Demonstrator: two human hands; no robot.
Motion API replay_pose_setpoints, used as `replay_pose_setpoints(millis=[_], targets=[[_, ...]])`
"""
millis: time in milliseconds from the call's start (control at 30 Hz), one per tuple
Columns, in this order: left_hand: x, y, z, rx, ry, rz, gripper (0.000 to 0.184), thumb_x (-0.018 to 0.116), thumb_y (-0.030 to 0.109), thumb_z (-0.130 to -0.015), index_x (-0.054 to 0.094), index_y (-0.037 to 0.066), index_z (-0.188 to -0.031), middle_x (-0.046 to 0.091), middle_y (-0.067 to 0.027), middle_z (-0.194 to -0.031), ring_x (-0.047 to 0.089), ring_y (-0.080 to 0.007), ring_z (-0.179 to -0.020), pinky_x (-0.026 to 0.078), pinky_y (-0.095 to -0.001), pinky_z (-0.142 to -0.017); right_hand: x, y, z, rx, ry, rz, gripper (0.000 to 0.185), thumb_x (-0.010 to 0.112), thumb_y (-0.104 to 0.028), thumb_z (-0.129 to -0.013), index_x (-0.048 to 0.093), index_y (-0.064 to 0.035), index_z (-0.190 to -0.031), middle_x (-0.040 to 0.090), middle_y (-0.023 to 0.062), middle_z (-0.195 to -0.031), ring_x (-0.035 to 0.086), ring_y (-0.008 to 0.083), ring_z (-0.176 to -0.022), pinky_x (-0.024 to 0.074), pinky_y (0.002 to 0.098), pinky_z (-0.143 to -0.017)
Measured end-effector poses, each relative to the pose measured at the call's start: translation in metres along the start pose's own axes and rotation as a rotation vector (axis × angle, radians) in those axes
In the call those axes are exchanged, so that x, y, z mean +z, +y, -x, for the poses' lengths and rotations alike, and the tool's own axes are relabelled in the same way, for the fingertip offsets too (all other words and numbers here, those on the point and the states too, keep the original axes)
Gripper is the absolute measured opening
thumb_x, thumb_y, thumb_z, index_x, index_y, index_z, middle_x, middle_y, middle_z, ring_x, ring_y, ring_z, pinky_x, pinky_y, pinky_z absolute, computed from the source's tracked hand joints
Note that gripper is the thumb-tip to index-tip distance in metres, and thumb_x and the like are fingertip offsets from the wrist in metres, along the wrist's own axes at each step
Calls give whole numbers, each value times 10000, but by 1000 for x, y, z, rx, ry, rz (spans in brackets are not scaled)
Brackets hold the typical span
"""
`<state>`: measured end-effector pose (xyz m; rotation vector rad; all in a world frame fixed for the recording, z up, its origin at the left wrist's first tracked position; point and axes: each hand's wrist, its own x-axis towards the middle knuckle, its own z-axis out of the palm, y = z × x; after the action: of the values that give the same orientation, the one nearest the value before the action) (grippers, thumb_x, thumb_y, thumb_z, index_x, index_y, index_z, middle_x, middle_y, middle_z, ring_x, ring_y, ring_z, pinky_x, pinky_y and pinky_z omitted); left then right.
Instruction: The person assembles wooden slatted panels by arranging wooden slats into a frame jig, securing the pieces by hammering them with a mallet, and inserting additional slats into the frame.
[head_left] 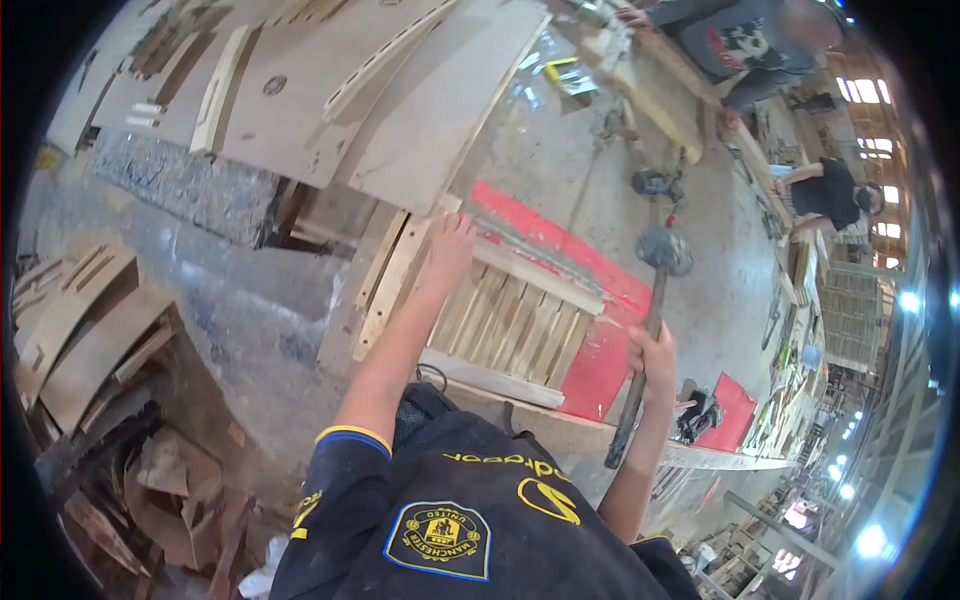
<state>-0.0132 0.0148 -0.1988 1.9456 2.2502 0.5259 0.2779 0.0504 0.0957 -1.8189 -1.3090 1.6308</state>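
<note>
My left hand [454, 245] lies over the left end of a slatted wooden frame [512, 325], fingers stretched out at its upper corner. Several narrow slats run between the frame's two long rails. My right hand [654, 358] is wrapped round the handle of a mallet [663, 250], right of the frame. The mallet's dark, rounded head points away from me, raised above the table, and the handle's end reaches back past my wrist. Drilled wooden strips [392, 295] lie beside my left forearm. Under the frame's far and right sides shows a red sheet [598, 372].
Large wooden panels [410, 150] with loose strips lie at the far left. Wood offcuts [100, 310] are piled at near left. A co-worker [745, 45] handles a long wooden piece [650, 95] across the table; another person [830, 195] stands farther right. A clamp-like tool [700, 412] sits at right.
</note>
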Motion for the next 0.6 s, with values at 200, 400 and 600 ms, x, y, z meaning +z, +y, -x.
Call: replay_pose_setpoints(millis=[200, 400, 600], targets=[[46, 81, 25, 70, 6, 120, 627, 592, 199, -751, 482, 33, -1345, 469, -156, -1394, 334, -344, -1375, 192, -477, -1167, -82, 106, 47, 78, 255, -62, 238, 659, -138, -834, 518, -97, -1021, 422, -44, -601, 411, 65, -420, 328, 221, -359], [46, 86, 26, 13, 3, 212, 643, 585, 166, -742, 470, 29, -1360, 460, -125, -1403, 342, -319, -1368, 230, -440, -1155, -71, 300, -23, 232, 198, 440, 77, 606, -79, -830, 539, -52, -858, 428, -5, -563, 464, 118, -453, 433, 305, -419], [50, 89, 24, 11, 49, 154, 585, 597, 162, -731, 518, 24, -1294, 508, -119, -1315, 407, -307, -1299, 278, -440, -1118, -86, 280, 23, 526, -62, -394, 33, 569, -62, -838, 537, -57, -846, 484, 2, -598, 421, 110, -386, 360, 289, -374]])
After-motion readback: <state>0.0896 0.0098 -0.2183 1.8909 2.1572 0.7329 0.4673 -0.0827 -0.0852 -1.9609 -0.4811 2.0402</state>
